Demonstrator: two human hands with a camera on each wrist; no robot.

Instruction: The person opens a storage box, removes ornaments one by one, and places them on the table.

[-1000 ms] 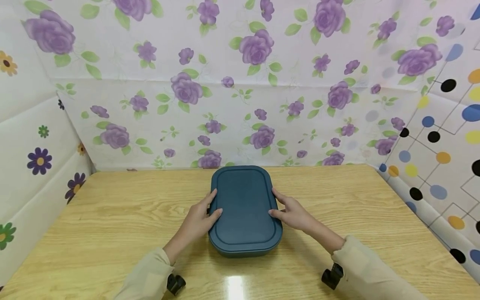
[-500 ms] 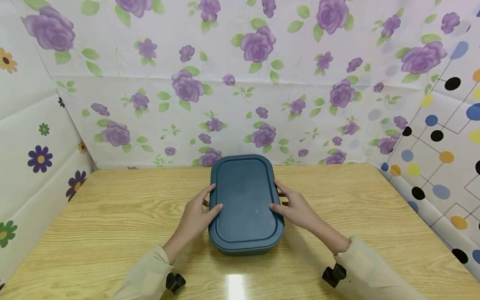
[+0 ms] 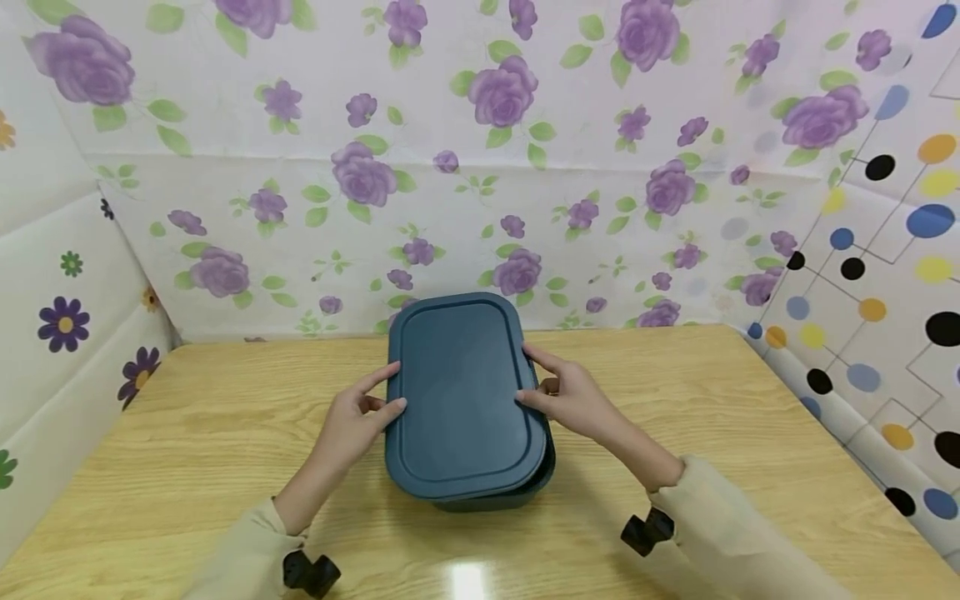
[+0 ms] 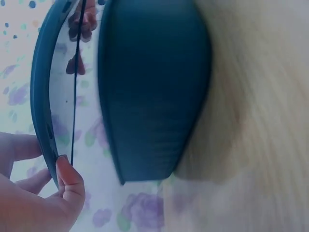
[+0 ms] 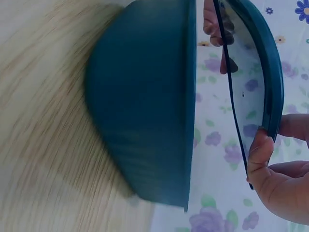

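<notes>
A dark blue rectangular lid (image 3: 465, 392) is lifted off its matching deep box (image 3: 497, 503). My left hand (image 3: 348, 425) pinches the lid's left rim between thumb and fingers. Its right rim is pinched by my right hand (image 3: 576, 400). In the left wrist view a gap shows between the raised lid (image 4: 41, 92) and the box (image 4: 154, 92). The right wrist view shows the same gap beside the box wall (image 5: 145, 96). From the head view the lid sits shifted left, covering most of the box's opening, so the inside is hidden.
The box stands on a light wood-grain table (image 3: 247, 417). Behind it hangs a purple-flowered cloth (image 3: 300, 217). A cloth with coloured dots (image 3: 862, 292) closes the right side, and a daisy-print cloth (image 3: 45, 400) the left.
Both hands have raised the lid off the box and moved it to the left. The box's front right rim now shows beneath it.
</notes>
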